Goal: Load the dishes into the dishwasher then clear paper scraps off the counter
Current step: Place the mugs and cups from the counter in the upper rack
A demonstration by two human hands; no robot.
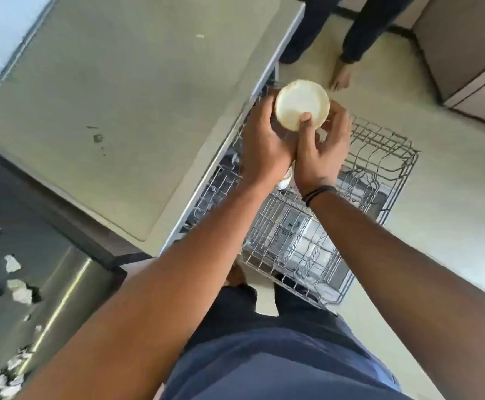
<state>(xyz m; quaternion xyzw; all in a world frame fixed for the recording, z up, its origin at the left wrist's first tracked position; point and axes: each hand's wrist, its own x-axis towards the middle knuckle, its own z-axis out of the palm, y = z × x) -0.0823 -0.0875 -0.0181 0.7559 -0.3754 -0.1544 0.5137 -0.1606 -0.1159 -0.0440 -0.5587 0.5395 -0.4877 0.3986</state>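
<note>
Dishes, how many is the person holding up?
1: a round cream dish, gripped by the left hand and right hand above the rack. Others may hide below.

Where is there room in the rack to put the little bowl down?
The near end of the wire rack by the person's legs looks bare. Under both hands holding the bowl it is crowded.
</note>
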